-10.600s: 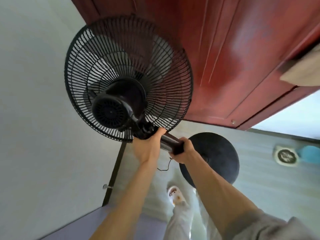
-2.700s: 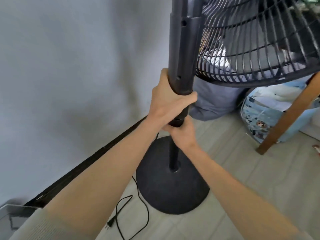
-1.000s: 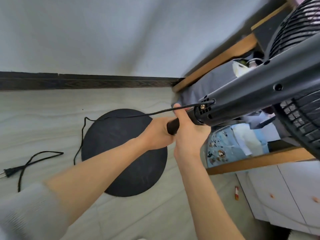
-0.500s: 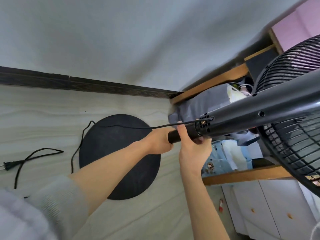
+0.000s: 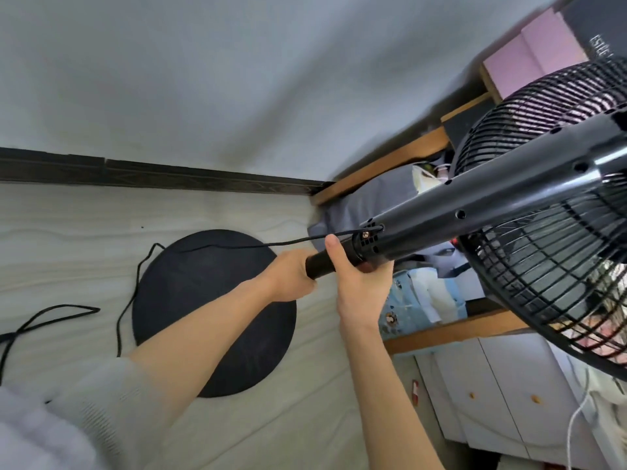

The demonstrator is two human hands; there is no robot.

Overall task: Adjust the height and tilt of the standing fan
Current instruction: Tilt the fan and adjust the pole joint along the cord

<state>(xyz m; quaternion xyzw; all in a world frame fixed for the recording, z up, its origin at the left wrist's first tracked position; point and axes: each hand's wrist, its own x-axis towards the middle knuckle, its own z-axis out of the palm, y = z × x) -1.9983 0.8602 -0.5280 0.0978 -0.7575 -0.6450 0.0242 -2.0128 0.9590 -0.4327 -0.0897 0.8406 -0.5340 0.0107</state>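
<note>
While the left hand (image 5: 288, 276) grips the pole (image 5: 319, 268) and the right hand (image 5: 363, 286) clamps the collar (image 5: 368, 239) above the base (image 5: 213, 310), a slack collar could let the head (image 5: 543, 283) drop, trapping the cord (image 5: 237, 246)

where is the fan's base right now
Head view, left of centre: the round black base sits on the floor below the dark baseboard, partly hidden by the left forearm.
</note>
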